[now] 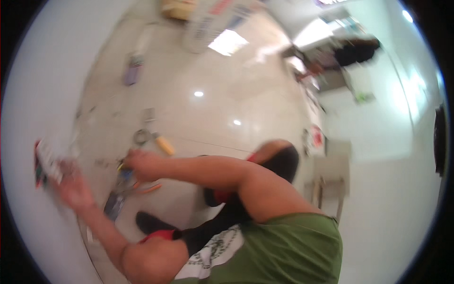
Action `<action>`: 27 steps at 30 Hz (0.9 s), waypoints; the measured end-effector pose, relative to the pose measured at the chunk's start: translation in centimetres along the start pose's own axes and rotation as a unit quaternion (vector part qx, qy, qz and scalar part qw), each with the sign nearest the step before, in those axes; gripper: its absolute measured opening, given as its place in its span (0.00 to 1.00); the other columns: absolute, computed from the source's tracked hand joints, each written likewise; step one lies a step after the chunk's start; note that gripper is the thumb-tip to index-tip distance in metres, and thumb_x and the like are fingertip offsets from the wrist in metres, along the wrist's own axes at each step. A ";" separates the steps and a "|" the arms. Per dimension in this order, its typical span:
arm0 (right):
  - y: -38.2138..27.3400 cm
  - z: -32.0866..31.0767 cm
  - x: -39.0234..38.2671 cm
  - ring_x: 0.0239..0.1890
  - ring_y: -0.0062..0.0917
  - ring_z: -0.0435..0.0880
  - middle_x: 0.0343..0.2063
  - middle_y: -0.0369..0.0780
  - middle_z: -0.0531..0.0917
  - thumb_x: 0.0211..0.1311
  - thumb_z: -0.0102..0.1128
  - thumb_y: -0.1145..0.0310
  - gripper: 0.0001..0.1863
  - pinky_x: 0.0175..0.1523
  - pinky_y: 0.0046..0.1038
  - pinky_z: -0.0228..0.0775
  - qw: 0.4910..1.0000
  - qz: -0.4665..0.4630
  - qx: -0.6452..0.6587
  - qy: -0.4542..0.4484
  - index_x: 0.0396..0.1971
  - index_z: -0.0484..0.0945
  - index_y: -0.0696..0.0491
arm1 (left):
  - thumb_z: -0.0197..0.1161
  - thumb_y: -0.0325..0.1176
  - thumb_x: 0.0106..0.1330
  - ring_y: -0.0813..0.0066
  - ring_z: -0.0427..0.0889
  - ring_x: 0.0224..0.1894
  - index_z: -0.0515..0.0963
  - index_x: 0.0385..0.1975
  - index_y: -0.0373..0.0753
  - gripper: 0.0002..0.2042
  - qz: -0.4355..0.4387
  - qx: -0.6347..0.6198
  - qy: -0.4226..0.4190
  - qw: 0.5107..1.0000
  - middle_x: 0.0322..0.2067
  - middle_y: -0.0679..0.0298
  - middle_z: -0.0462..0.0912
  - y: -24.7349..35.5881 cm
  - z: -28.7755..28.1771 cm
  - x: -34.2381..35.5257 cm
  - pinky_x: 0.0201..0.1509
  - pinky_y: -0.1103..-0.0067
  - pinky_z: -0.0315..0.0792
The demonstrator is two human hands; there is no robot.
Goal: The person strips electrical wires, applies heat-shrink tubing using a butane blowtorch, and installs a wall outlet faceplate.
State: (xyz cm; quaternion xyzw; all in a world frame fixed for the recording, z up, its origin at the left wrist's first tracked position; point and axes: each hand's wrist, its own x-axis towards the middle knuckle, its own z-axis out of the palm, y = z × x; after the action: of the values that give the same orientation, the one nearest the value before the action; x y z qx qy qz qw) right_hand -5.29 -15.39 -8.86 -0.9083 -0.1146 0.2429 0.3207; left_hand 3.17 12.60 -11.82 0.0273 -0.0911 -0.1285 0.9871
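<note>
At the far left is a pale wall (42, 94). A white plate (47, 158) is at the wall, with bits of red and green at its left side. The left hand (74, 187) is just right of the plate. Its fingers reach up to it and seem to touch it, but they are blurred, so I cannot tell if they grip it.

Next comes the shiny floor (217, 106). A dark grey thing (113, 206) lies on it, on the near side. The right hand (144, 164) is over the floor, to the right of the left hand. Its fingers are curled in. A bit of yellow shows at the fingertips, but I cannot tell if the hand holds it.

Far beyond this hand lies a purple thing (133, 75). Closer in are a round grey ring (140, 137) and, just right of it, a yellow handle (164, 144). Orange handles (149, 189) lie on the near side of the hand. A big white sack (201, 28) is at the far end.

On the near side is the person's green shirt (283, 246). Farther right are a red and white thing (316, 137) and a brown stool (331, 185).
</note>
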 end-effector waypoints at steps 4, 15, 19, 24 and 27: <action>5.6 1.3 -6.8 0.53 0.44 0.75 0.49 0.50 0.74 0.57 0.66 0.48 0.27 0.54 0.41 0.73 0.992 0.089 -0.084 -0.021 0.48 0.80 0.53 | 0.56 0.36 0.75 0.58 0.73 0.62 0.60 0.66 0.27 0.26 0.134 0.206 0.322 0.914 0.58 0.43 0.73 -7.4 3.6 2.5 0.71 0.64 0.65; 2.6 1.2 -2.5 0.52 0.41 0.80 0.46 0.45 0.80 0.58 0.63 0.50 0.19 0.53 0.41 0.73 0.997 0.066 0.022 -0.024 0.40 0.84 0.50 | 0.51 0.40 0.76 0.54 0.76 0.59 0.65 0.65 0.29 0.24 0.196 0.275 0.262 0.904 0.61 0.45 0.72 -2.4 2.7 1.9 0.63 0.63 0.73; -0.1 -6.1 0.7 0.37 0.39 0.85 0.37 0.45 0.85 0.66 0.61 0.60 0.13 0.45 0.36 0.77 0.969 0.034 0.180 0.163 0.40 0.84 0.54 | 0.52 0.37 0.76 0.55 0.81 0.56 0.71 0.57 0.35 0.16 0.156 0.164 0.132 0.965 0.54 0.42 0.79 -8.5 1.6 0.7 0.65 0.65 0.73; -7.8 -10.5 9.0 0.30 0.20 0.81 0.28 0.39 0.84 0.70 0.60 0.58 0.19 0.36 0.23 0.74 0.934 -0.054 0.284 0.210 0.43 0.82 0.62 | 0.59 0.40 0.72 0.65 0.79 0.52 0.72 0.53 0.32 0.19 0.185 0.257 0.355 0.880 0.51 0.50 0.80 -8.4 8.1 2.3 0.63 0.68 0.72; -10.3 -11.3 10.8 0.28 0.19 0.81 0.27 0.39 0.84 0.70 0.61 0.59 0.19 0.34 0.23 0.74 0.942 -0.020 0.307 0.133 0.43 0.81 0.62 | 0.61 0.39 0.70 0.67 0.79 0.52 0.72 0.54 0.33 0.20 0.192 0.289 0.353 0.869 0.51 0.53 0.80 -8.5 8.7 1.7 0.63 0.69 0.71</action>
State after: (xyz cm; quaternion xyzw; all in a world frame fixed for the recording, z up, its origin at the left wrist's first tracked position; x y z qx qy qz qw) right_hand 9.23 -9.49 1.42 -0.7875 -0.0091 0.1368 0.6009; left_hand 1.08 3.63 -3.66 0.3368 0.2267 0.1142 0.9067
